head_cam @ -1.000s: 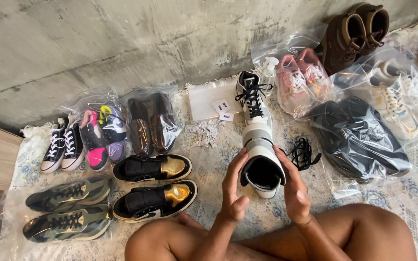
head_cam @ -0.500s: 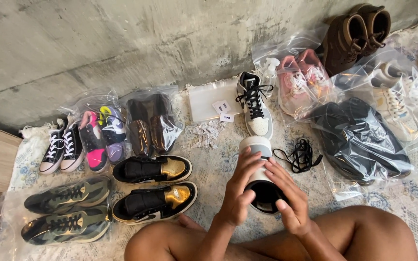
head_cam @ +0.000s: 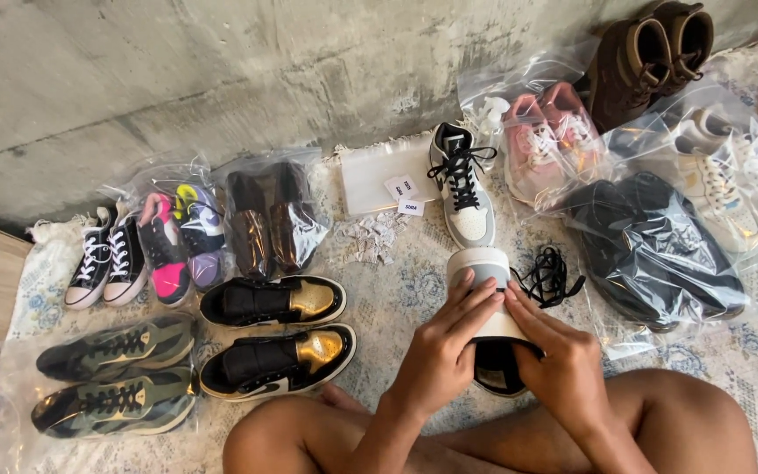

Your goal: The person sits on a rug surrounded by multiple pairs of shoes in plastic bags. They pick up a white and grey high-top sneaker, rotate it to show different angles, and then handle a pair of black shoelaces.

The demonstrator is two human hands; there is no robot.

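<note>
Gripping a grey-and-white high-top sneaker [head_cam: 489, 303] with both hands, a person sits on a pale patterned rug [head_cam: 396, 298] among rows of footwear at the foot of a bare concrete wall [head_cam: 221, 79]. The left hand [head_cam: 445, 347] wraps the shoe from one side, its fingers [head_cam: 475, 303] laid across the upper; the right hand [head_cam: 559, 355] closes over the other side, fingertips meeting the left's near the toe. The shoe sits just above the person's bare knees, toe pointing away, its dark opening toward the body. A loose black shoelace [head_cam: 547, 276] lies tangled on the rug just beside the held shoe. Directly beyond it stands the matching sneaker [head_cam: 462, 189], laced in black, next to a flat clear bag [head_cam: 379, 175] with small white labels.

To the left, a pair of black-and-gold sneakers [head_cam: 278, 329] lies side by side, unbagged. Farther left, olive-green trainers [head_cam: 111, 373] rest in clear plastic, with black-and-white canvas shoes [head_cam: 103, 259], pink-and-purple shoes [head_cam: 177, 241] and dark brown shoes [head_cam: 269, 219] lined up behind, the last two pairs bagged. On the right, pink sneakers [head_cam: 550, 136], a dark bagged pair [head_cam: 660, 246] and cream sneakers [head_cam: 734, 171] sit in plastic, while brown boots [head_cam: 651, 53] stand against the wall.
</note>
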